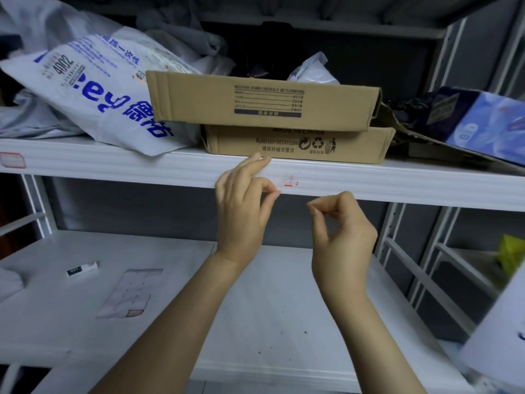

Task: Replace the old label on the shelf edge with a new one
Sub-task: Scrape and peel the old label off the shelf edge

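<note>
The old label point(290, 182), a pale patch with red marks, sits on the front edge of the white upper shelf point(397, 183). My left hand point(244, 206) is raised against that edge. Two of its fingers reach up to the shelf's top lip, while its thumb and a curled finger pinch at the label's lower left corner. My right hand point(342, 226) hovers just below the shelf edge, right of the label. Its fingertips are pinched together with nothing visible between them. A sheet of labels point(127, 291) lies on the lower shelf point(255, 308).
Two stacked cardboard boxes point(284, 123) stand on the upper shelf right above the label, with plastic bags point(85, 81) to the left and a blue box point(483, 123) to the right. Another red-bordered label point(12, 160) is at the far left edge. A small packet point(82, 269) lies on the lower shelf.
</note>
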